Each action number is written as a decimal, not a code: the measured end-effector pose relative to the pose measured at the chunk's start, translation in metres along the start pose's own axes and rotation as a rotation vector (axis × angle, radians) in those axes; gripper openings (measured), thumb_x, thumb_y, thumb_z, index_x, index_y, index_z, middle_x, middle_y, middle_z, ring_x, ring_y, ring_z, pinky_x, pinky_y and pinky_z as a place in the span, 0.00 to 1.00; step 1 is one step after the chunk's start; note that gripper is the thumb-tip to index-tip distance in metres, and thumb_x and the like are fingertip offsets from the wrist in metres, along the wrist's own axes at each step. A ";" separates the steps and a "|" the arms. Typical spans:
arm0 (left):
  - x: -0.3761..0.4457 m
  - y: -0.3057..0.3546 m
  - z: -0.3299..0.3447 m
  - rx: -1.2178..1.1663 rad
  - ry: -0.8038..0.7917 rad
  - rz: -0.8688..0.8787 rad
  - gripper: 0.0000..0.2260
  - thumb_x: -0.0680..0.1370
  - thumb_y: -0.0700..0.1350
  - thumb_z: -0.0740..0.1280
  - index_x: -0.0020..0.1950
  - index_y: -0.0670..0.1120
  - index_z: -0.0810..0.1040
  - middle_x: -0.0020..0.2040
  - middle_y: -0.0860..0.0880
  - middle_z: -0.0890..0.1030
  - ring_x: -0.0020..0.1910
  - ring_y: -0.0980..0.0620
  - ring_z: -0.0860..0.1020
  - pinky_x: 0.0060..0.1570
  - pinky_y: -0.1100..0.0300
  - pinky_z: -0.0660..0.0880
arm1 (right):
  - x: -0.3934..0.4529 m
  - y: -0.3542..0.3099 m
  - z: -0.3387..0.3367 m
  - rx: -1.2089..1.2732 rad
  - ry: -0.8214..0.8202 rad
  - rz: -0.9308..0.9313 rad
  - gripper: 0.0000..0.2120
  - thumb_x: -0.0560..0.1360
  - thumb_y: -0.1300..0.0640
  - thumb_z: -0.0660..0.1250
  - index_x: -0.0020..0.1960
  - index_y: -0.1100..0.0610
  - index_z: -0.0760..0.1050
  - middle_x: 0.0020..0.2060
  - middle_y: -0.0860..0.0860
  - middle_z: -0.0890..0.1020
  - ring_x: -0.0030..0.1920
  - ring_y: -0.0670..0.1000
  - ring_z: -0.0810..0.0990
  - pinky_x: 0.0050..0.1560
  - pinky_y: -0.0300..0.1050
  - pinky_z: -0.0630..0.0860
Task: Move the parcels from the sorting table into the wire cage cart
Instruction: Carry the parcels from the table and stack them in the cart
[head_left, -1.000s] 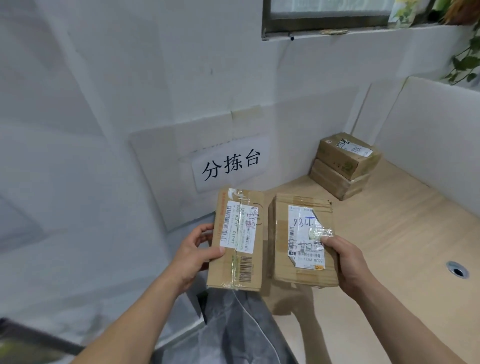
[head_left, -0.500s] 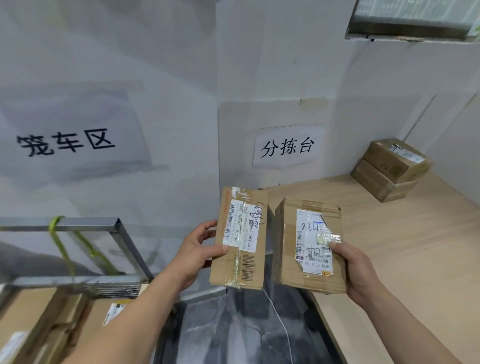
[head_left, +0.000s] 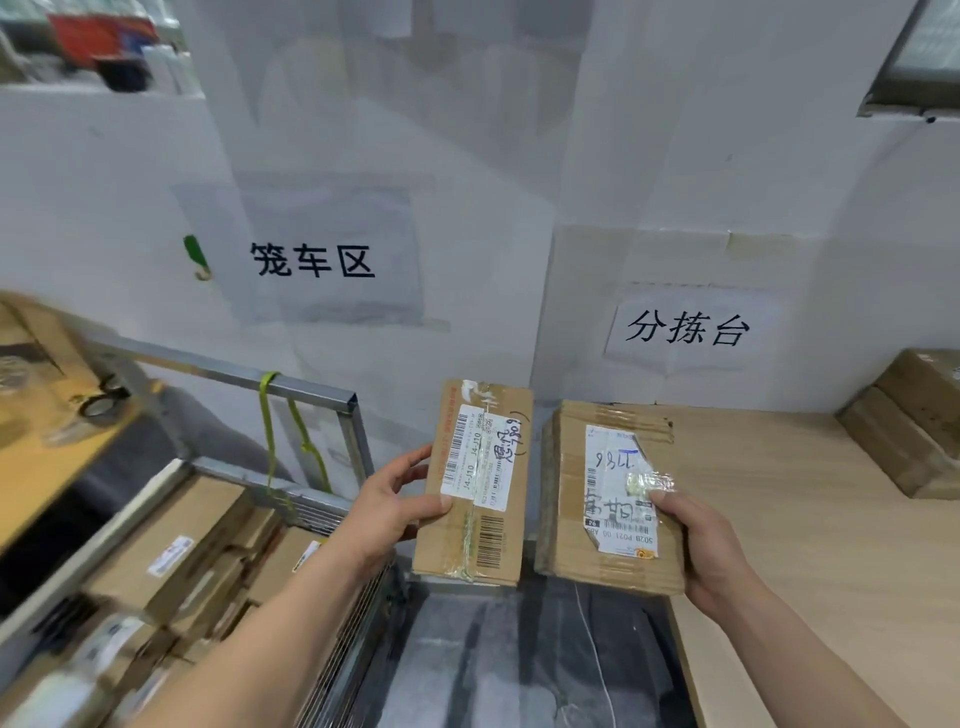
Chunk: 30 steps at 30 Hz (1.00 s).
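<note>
Parcels: two in hand, both carried in the air between worktop (head_left: 810, 519) and wire cage cart (head_left: 311, 395).

Left hand (head_left: 387, 512) grips the narrow parcel (head_left: 475, 483) by its left long edge, thumb on the labelled face, fingers behind. Right hand (head_left: 706, 551) grips the squarer parcel (head_left: 602, 499) at its lower right corner, thumb pressed on the torn label. Each grip is closed on its own box; the two boxes sit just beside each other, a thin gap between.

Left of the left grip and lower: cart's top rail with a green tie (head_left: 275, 431), boxes (head_left: 176, 545) already inside. Right of the right grip, well apart: two stacked boxes (head_left: 914, 426) left on the worktop.

Risks, as judged:
- Both grips are one-sided (edge or corner only); a quick swing could twist a box out of the fingers.
- Narrow parcel must clear the rail corner; a low pass would knock it.
- Cart contents lie unevenly, so a dropped box may tip or slide.

Versus half a second ago: view has swung left, cart and its wall sign now more central, stacked boxes pushed to the frame edge. Grips unchanged.
</note>
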<state>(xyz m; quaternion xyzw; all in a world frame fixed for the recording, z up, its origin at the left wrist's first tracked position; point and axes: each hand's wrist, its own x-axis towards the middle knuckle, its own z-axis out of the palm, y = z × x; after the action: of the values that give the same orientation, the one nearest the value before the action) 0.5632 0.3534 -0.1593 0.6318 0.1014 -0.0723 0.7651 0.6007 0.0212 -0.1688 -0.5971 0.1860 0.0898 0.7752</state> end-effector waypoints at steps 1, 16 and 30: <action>-0.005 -0.002 0.000 -0.004 0.019 0.008 0.32 0.63 0.38 0.78 0.65 0.55 0.77 0.62 0.47 0.80 0.54 0.43 0.84 0.48 0.45 0.82 | 0.003 -0.001 0.001 -0.008 -0.016 0.002 0.10 0.78 0.63 0.66 0.57 0.67 0.79 0.50 0.66 0.85 0.49 0.66 0.85 0.44 0.57 0.85; -0.097 -0.039 -0.032 -0.059 0.383 0.006 0.38 0.54 0.47 0.80 0.65 0.55 0.78 0.61 0.48 0.82 0.55 0.43 0.84 0.50 0.45 0.82 | 0.025 0.025 0.054 -0.167 -0.316 0.106 0.07 0.77 0.64 0.69 0.53 0.65 0.80 0.49 0.65 0.86 0.53 0.67 0.84 0.60 0.66 0.78; -0.199 -0.066 -0.102 -0.109 0.609 0.023 0.36 0.56 0.48 0.81 0.64 0.58 0.79 0.61 0.49 0.82 0.59 0.43 0.82 0.51 0.40 0.81 | -0.027 0.062 0.150 -0.445 -0.612 0.069 0.13 0.72 0.59 0.76 0.55 0.58 0.82 0.46 0.57 0.88 0.44 0.55 0.86 0.40 0.48 0.79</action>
<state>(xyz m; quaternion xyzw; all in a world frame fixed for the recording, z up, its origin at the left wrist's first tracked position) 0.3484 0.4375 -0.1913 0.5835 0.3223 0.1345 0.7332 0.5803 0.1839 -0.1806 -0.6898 -0.0581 0.3281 0.6428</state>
